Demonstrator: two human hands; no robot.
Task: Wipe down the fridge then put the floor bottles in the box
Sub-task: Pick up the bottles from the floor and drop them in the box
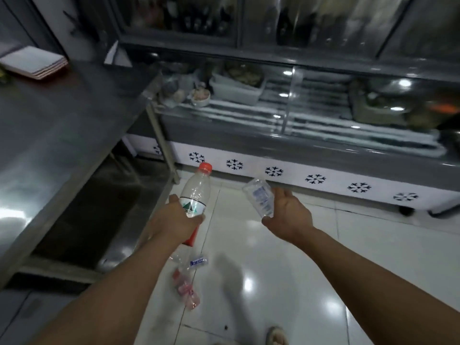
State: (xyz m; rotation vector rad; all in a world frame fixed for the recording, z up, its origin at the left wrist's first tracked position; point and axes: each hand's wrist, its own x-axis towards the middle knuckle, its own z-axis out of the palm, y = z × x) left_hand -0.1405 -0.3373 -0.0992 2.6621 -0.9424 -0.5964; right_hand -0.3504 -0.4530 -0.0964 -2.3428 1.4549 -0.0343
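The right hand point(288, 211) only loosely pinches its clear bottle point(260, 200) (left hand point(178, 215) grips the red-capped bottle point(195, 192) firmly), so it may slip floorward.

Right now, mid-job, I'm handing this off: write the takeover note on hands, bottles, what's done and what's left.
Left hand holds a red-capped bottle upright.
Right hand holds a clear bottle.
Still on the floor tiles: a crushed clear bottle and a pink-labelled bottle, near the steel table.
The box is not in view, and the fridge wipe-down cannot be judged.
Left: box the two held bottles, then collect the floor ones.
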